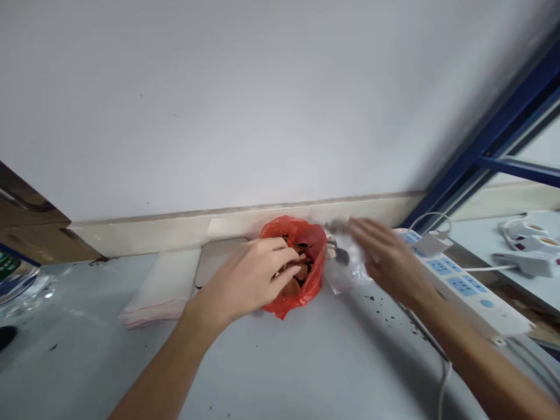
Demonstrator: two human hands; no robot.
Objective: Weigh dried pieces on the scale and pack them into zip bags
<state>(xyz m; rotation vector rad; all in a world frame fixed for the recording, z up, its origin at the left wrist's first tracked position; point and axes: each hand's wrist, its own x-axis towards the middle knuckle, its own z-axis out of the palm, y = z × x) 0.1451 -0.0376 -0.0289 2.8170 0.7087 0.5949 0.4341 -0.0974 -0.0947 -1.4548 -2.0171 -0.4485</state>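
Note:
A red plastic bag (315,256) stands with its mouth open, holding brown dried pieces (301,271) and some darker ones. Over its mouth lies my left hand (254,269), fingers curved down at the brown pieces, thumb and forefinger apart. Just right of it is a clear plastic bag (345,277) with dark and pale pieces (341,255) in it. My right hand (385,251) is at this clear bag's right side, smeared by motion. Whether its fingers grip the bag cannot be made out.
Left of the red bag lie a flat grey, dark-rimmed device (216,259) and a stack of clear zip bags (155,286). A white power strip (459,283) with plugs and cables runs along the right. Dark crumbs (380,315) dot the table. A wall (245,116) rises behind.

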